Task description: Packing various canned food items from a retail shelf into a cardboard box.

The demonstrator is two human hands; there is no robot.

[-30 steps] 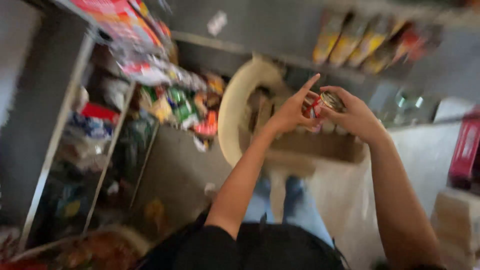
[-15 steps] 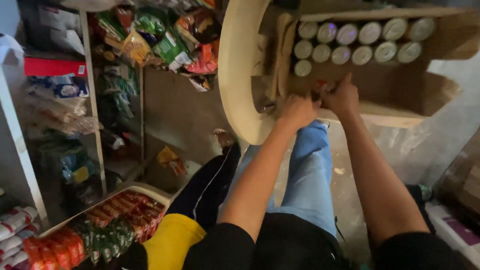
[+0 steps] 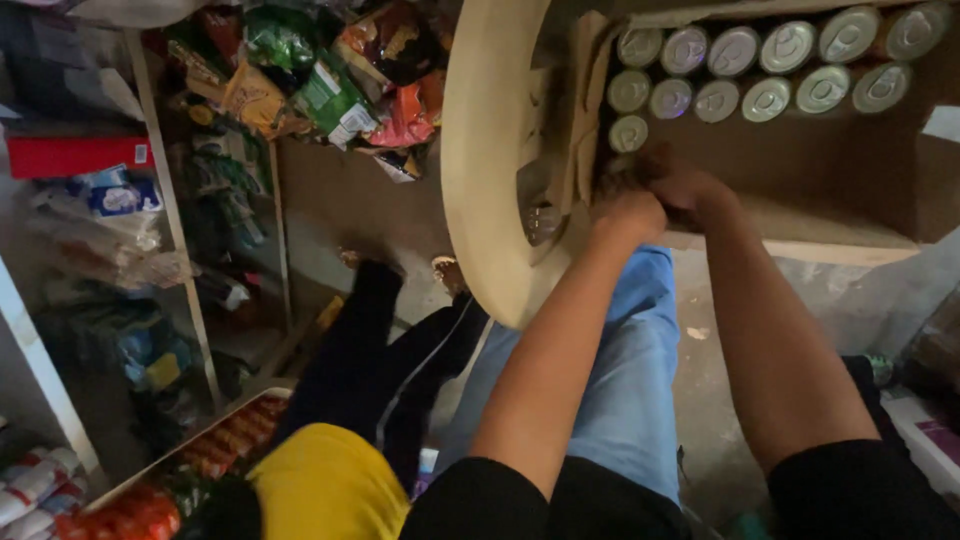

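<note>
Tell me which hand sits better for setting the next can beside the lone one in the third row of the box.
Probably the right hand: it lies inside the cardboard box, just below and right of the lone can, beside the bare floor of that row. The left hand sits lower, at the box's edge by the round tan rim.

Cans (image 3: 745,98): metal, tops with a dull sheen. Box (image 3: 800,170) around the cans: matt brown cardboard. Chair (image 3: 485,180) left of the box: smooth beige plastic. Snack bags (image 3: 330,80) beyond the chair: glossy plastic film.
</note>
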